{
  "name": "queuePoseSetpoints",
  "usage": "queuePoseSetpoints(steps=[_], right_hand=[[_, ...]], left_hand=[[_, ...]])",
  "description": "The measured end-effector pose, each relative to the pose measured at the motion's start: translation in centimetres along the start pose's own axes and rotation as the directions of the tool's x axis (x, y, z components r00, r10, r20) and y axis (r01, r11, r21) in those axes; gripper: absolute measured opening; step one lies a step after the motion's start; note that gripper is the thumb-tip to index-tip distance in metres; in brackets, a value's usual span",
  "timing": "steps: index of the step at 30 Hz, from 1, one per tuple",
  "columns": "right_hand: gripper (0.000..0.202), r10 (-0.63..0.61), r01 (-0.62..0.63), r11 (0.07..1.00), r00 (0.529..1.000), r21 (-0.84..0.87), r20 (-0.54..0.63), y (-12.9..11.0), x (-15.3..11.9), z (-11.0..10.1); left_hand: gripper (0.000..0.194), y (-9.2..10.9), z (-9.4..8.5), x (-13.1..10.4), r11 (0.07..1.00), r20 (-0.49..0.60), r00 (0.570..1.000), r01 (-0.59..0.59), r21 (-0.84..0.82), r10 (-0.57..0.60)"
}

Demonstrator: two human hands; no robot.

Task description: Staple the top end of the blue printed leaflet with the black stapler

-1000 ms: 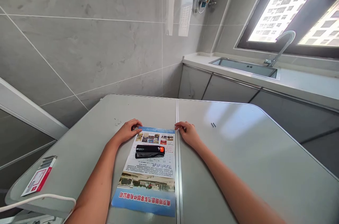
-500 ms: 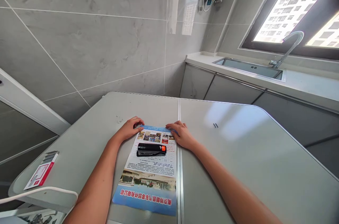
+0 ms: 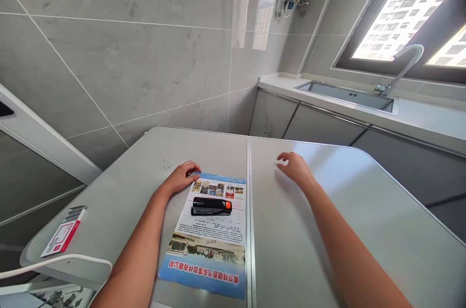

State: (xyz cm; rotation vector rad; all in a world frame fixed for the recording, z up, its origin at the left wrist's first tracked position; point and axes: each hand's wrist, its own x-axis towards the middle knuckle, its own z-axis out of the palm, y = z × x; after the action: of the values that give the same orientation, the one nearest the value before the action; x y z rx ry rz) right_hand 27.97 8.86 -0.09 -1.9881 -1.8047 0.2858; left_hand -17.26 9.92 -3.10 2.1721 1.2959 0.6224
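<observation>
A printed leaflet (image 3: 204,269) with blue bands and small photos lies on the table, its large red lettering upside down to me. Across its middle rests a black stapler (image 3: 211,205) with an orange patch at the right end. My left hand (image 3: 185,175) is closed at the leaflet's far left corner, thumb and curled fingers at the paper's edge. Away from the paper, my right hand (image 3: 295,168) is over the table's right half. Its fingers are bent, with a gap between thumb and forefinger, and nothing shows in them.
Small loose staples (image 3: 167,165) are scattered left of my left hand. A red-and-white box (image 3: 64,233) lies near the table's left edge, with a white cable (image 3: 73,258) in front. The table (image 3: 349,230) has a metal seam down its middle. A sink (image 3: 345,94) stands behind right.
My right hand has let go of the leaflet's far right corner and moved right. Two small grey strips there are now hidden, apparently beneath the hand. My left hand stays at its corner.
</observation>
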Motion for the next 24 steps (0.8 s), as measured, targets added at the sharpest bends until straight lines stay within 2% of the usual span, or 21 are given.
queuePoseSetpoints(steps=[2,4,6,8,14,18,21,24], right_hand=[[0.032,0.164,-0.161,0.980,0.986,-0.113,0.015,3.7,1.2,-2.1],[0.041,0.266,-0.252,0.960,0.957,-0.119,0.117,6.6,1.6,-3.3],[0.044,0.338,-0.323,0.941,0.915,-0.101,0.222,8.2,1.6,-3.6],[0.039,0.345,-0.339,0.938,0.895,-0.074,0.283,8.6,1.4,-3.2],[0.014,0.271,-0.267,0.963,0.937,-0.048,0.223,7.6,1.4,-1.8],[0.016,0.239,-0.236,0.971,0.951,-0.042,0.197,6.3,1.2,-1.8],[0.023,0.131,-0.140,0.990,0.972,0.029,0.195,3.3,0.7,-1.3],[0.024,-0.084,0.050,0.981,0.981,0.186,0.176,-1.8,0.2,0.5]], left_hand=[[0.023,-0.1,0.2,0.2,1.000,-0.014,1.000,-0.009,0.003,0.009],[0.026,-0.2,0.5,0.4,1.000,-0.047,0.999,-0.016,0.018,0.017],[0.029,-0.4,0.7,0.6,0.999,-0.077,0.997,-0.019,0.040,0.022],[0.029,-0.5,0.9,0.7,0.998,-0.090,0.996,-0.014,0.057,0.019],[0.028,-0.7,1.1,0.7,0.997,-0.106,0.994,0.010,0.071,-0.003],[0.028,-0.7,1.2,0.9,0.998,-0.117,0.993,0.025,0.050,-0.019],[0.026,-0.7,1.2,0.9,0.998,-0.128,0.992,0.029,0.049,-0.023],[0.025,-0.6,1.3,0.9,0.997,-0.140,0.989,0.048,0.056,-0.040]])
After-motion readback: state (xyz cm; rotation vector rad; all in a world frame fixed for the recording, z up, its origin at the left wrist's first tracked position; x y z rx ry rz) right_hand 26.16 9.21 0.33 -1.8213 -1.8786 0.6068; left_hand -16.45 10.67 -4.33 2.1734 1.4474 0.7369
